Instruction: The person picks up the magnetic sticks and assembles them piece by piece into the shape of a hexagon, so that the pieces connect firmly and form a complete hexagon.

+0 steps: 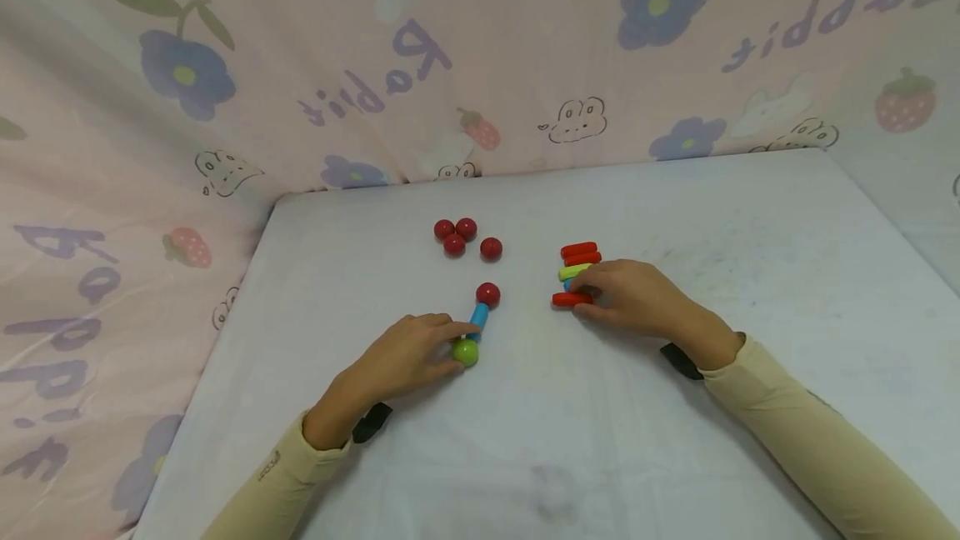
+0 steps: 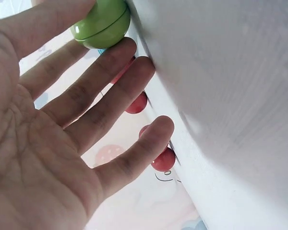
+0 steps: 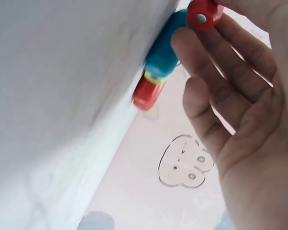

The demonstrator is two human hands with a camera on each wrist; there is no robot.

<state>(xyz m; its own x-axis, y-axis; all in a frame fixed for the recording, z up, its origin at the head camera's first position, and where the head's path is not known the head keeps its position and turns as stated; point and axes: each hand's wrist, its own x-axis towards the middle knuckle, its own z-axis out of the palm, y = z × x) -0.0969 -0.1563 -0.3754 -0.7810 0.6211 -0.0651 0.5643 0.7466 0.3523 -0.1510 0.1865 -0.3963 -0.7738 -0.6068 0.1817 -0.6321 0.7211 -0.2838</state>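
Note:
My left hand pinches a glossy green ball between thumb and fingers, close to the tabletop. A blue stick runs from the green ball to a red ball, all in one line; the index finger partly covers the stick's near end. On the right, my right hand pinches a short red stick. That red stick shows a silver disc in its end in the right wrist view. Beyond it lie a blue stick, mostly hidden from above by the fingers, and a yellow-green stick.
Several loose red balls sit farther back, left of the sticks. Two more red sticks lie side by side behind the yellow-green one. A patterned pink curtain borders the white table at the back and left.

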